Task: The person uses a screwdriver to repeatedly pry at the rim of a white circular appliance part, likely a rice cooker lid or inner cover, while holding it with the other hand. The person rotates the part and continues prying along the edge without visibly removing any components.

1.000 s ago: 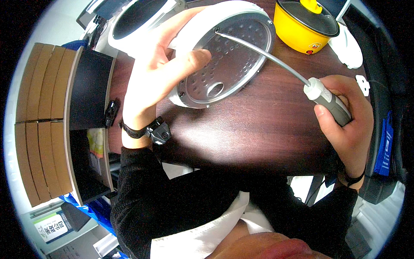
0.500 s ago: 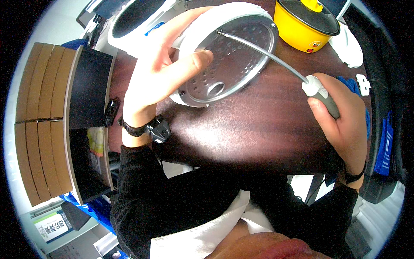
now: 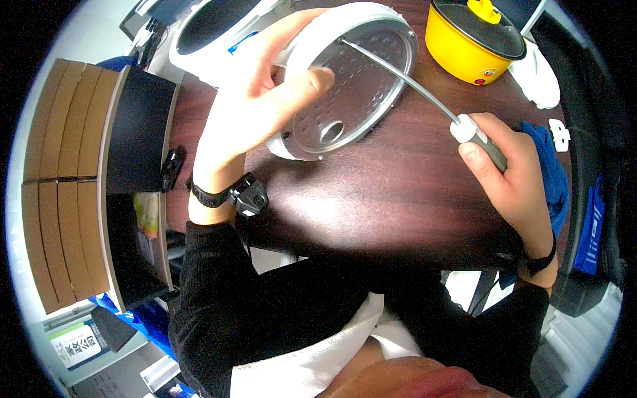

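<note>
One dark brown worktop is carrying the items. One white appliance with a dark opening is standing at the far left; one yellow pot, black on top with one yellow knob, is standing at the far right.

One round white cover with a clear, dimpled plate is being held tilted over the worktop, between appliance and pot; whether its lower edge is touching the surface, I cannot tell. The left hand is gripping it by the rim, thumb lying over the plate, other fingers mostly hiding behind. It is looking light and stiff, probably smooth enough to slip; the plate is appearing the fragile part, so the thick rim is offering the better hold.

One blue cloth is lying just beside the right hand, whose fingers are closing around the handle of one screwdriver. This tool is appearing rigid and best held by its thick handle. Its tip is resting at the upper of two dark holes showing at the plate's edge; seating is not being confirmed.

One small white fitting is lying near the cloth.
</note>
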The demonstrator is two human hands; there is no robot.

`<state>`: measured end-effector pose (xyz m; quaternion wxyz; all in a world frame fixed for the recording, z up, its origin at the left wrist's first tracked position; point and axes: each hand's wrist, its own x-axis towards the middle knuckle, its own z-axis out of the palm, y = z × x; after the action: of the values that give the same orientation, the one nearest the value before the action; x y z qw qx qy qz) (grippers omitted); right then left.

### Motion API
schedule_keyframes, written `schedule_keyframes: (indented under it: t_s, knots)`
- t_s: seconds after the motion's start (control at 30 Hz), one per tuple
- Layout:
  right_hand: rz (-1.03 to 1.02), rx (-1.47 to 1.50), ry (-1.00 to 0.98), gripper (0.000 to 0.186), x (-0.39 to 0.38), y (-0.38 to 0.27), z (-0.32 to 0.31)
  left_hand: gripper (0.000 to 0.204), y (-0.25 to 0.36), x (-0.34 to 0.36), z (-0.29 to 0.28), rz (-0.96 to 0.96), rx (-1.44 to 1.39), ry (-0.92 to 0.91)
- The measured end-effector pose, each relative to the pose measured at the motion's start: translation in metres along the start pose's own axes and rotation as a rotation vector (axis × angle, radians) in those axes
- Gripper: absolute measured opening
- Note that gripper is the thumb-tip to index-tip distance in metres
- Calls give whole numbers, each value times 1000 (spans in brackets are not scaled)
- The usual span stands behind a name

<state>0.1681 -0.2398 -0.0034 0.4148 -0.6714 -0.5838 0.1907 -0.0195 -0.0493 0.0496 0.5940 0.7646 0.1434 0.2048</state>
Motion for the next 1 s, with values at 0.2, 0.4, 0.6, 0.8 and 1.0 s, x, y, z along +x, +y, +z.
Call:
schedule_keyframes:
  t_s: [0.2, 0.4, 0.6, 0.8, 1.0]
  knots:
    - [54, 37, -26, 19, -2, -9, -2, 55, -26, -2, 2, 144, 195, 217]
    - [-154, -310, 184, 21, -4, -1, 1, 51, -26, 0, 1, 216, 329, 174]
    - [-80, -234, 124, 20, -6, -4, 1, 50, -25, 1, -4, 276, 520, 114]
    - [53, -45, 9, 17, -5, -10, 2, 47, -32, 4, -7, 323, 582, 102]
    - [283, 418, -183, 23, 0, 2, -1, 46, -36, 9, 1, 271, 439, 200]
